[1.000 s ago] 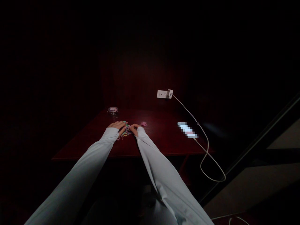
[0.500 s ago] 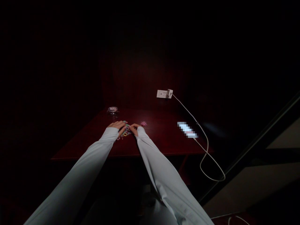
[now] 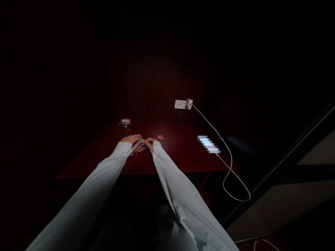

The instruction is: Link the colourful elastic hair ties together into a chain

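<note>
The left hand [image 3: 131, 140] lies palm down over the left side of a pile of small coloured bands [image 3: 139, 150], its fingers together and bent to the right, the thumb apart and nearer the body; whether it pinches any band I cannot tell. The right hand [image 3: 150, 143] is at the pile's right side, fingers curled and tips pointing in toward the left hand; the tips are too small and dark to show whether they grip anything. The bands, green, yellow and purplish among them, show between the hands and just below them, on the dark red table [image 3: 104, 164]. Just beyond the right hand is a separate small pink heap [image 3: 159, 137]. Pale sleeves [image 3: 180, 198] cover both arms to the wrists. Farther off, near the table's far left corner, stands a clear jar [image 3: 125, 122] with something pink showing at its top. Well to the right lies a bright, pixelated device [image 3: 208, 144], joined by a white cable [image 3: 231, 157] to a charger [image 3: 189, 103] in the wall socket [image 3: 180, 104].
</note>
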Available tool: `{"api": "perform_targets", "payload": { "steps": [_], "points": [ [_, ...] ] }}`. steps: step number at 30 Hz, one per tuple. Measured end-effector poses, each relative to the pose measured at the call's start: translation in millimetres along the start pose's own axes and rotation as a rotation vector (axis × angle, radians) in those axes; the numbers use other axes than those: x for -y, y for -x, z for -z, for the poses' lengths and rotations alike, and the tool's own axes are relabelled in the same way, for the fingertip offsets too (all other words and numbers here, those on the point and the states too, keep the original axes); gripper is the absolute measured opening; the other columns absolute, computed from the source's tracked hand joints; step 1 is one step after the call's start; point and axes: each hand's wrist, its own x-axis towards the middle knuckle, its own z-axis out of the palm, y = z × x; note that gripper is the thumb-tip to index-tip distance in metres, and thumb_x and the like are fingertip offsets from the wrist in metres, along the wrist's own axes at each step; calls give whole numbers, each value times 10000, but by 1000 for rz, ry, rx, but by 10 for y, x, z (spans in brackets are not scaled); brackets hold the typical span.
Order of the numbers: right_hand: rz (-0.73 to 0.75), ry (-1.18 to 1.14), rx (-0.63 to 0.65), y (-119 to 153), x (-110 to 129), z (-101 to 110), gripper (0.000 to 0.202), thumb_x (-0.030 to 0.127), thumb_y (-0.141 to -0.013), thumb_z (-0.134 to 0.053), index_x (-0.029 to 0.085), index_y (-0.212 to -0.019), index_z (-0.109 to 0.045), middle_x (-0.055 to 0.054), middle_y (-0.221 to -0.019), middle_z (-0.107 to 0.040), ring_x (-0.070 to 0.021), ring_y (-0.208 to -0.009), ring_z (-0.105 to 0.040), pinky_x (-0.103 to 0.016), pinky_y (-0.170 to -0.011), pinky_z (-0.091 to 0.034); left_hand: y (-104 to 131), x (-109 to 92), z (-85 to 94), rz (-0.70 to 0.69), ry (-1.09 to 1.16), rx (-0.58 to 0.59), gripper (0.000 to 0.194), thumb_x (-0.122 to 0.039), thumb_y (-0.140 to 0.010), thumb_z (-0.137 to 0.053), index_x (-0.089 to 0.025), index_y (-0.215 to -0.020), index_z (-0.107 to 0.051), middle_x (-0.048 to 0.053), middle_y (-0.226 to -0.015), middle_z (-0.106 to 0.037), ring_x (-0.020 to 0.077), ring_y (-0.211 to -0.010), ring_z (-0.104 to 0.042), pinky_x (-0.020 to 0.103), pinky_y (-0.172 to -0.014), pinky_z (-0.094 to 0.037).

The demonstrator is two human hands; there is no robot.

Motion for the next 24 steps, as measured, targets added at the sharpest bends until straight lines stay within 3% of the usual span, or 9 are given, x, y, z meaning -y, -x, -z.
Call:
{"api": "perform_targets", "payload": {
  "steps": [7,15,24],
  "points": [
    [-33,42,-18,64,151,26,264,405,-861,-678,228,-665,-664,25,-638,-651,-166,-732,-631,-243,-730,-526,2,54,-36,-19,12,9,361,-384,-1037,-451,-244,-1199,-742,99,-1221,-774,244,-1120,-714,346,-947,-561],
    [-69,36,20,76,169,50,135,292,-799,-666,222,-684,-658,39,-632,-624,-144,-682,-594,-229,-700,-497,-9,64,-56,-24,-5,50,354,-373,-1030,-471,-239,-1204,-749,110,-1311,-754,260,-1196,-705,371,-971,-565],
    [-53,71,20,90,194,66,167,327,-796,-673,222,-667,-661,46,-577,-587,-136,-628,-561,-226,-660,-488,-2,39,-46,-15,4,38,372,-395,-1026,-469,-239,-1204,-756,106,-1351,-741,260,-1241,-691,378,-1016,-560]
  ]
}}
